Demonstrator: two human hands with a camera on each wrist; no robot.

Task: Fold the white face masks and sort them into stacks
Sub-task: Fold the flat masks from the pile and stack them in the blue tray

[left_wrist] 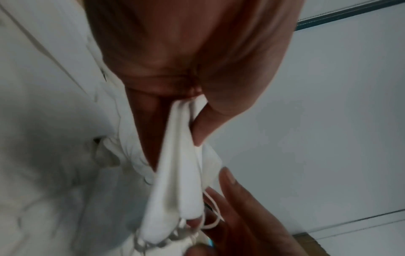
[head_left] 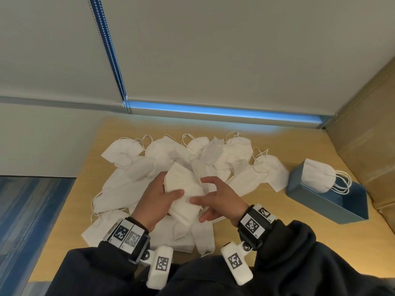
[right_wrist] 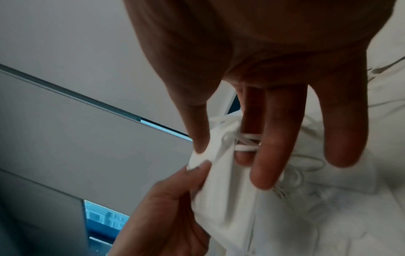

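A small bundle of folded white masks (head_left: pixel 185 190) is held above the pile between both hands. My left hand (head_left: pixel 159 196) pinches its left end, thumb on top; in the left wrist view the folded masks (left_wrist: pixel 175 183) hang between thumb and fingers of my left hand (left_wrist: pixel 197 110). My right hand (head_left: pixel 215 198) holds the right end, and in the right wrist view its thumb (right_wrist: pixel 197 135) presses the masks (right_wrist: pixel 225 195) while ear loops (right_wrist: pixel 245 144) cross its fingers. Loose masks (head_left: pixel 136 178) cover the table beneath.
A blue box (head_left: pixel 333 208) stands at the right on the wooden table (head_left: pixel 265 210), with a stack of folded masks (head_left: pixel 318 176) leaning in its near end. A brown cardboard box (head_left: pixel 367 133) and a wall close the right and far sides.
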